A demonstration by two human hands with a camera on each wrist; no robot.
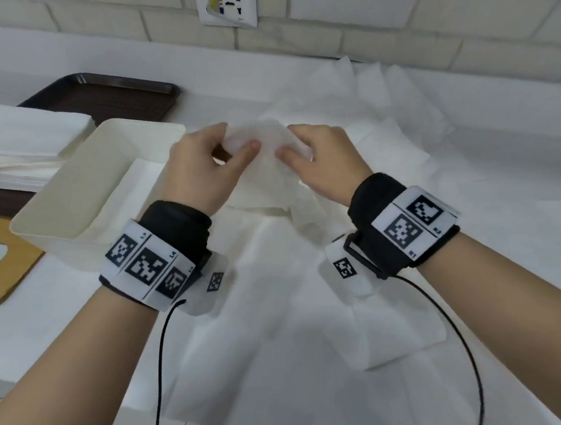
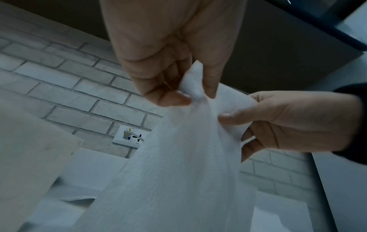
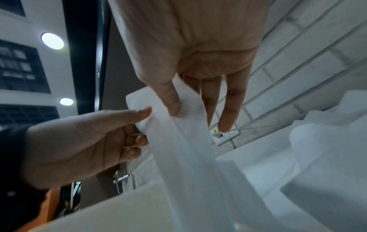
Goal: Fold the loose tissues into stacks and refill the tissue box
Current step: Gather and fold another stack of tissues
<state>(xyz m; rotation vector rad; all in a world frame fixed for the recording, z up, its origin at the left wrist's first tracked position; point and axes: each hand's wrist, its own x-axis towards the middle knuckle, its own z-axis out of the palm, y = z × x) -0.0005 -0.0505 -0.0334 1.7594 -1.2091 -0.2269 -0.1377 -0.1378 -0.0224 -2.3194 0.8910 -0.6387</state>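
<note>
Both hands hold one white tissue (image 1: 266, 167) up above the table, its lower part hanging toward the loose tissues (image 1: 278, 295) spread below. My left hand (image 1: 234, 147) pinches its top edge between thumb and fingers, seen close in the left wrist view as left hand (image 2: 190, 97) on the tissue (image 2: 178, 164). My right hand (image 1: 293, 150) pinches the same edge just to the right; the right wrist view shows right hand (image 3: 186, 106) with thumb on the tissue (image 3: 184, 141). The open cream tissue box (image 1: 81, 179) stands left of my left hand, with tissues lying inside.
A stack of folded tissues (image 1: 18, 144) lies on a dark brown tray (image 1: 104, 92) at the back left. A wooden lid (image 1: 0, 261) with a slot lies at the left edge. More crumpled tissues (image 1: 381, 105) pile at the back right, below a brick wall with a socket (image 1: 226, 5).
</note>
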